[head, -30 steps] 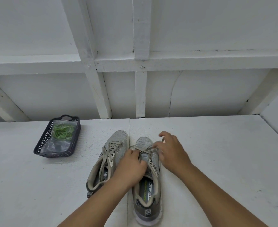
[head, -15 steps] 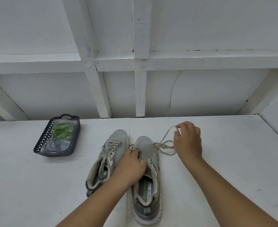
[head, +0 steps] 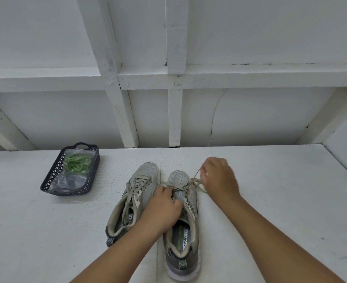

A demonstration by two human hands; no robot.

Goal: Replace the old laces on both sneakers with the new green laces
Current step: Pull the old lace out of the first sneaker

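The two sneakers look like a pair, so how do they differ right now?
The left sneaker is fully laced and untouched; the right sneaker has its lace loosened, the left hand holding it, the right hand pulling the lace. The left sneaker tilts; the right lies straighter. Both are grey.

Inside the right sneaker, the insole reads "MEMORY FOA", the last letter hidden. The left sneaker's insole shows only "FOA". Smaller green lettering beside the right one is too blurred to read.
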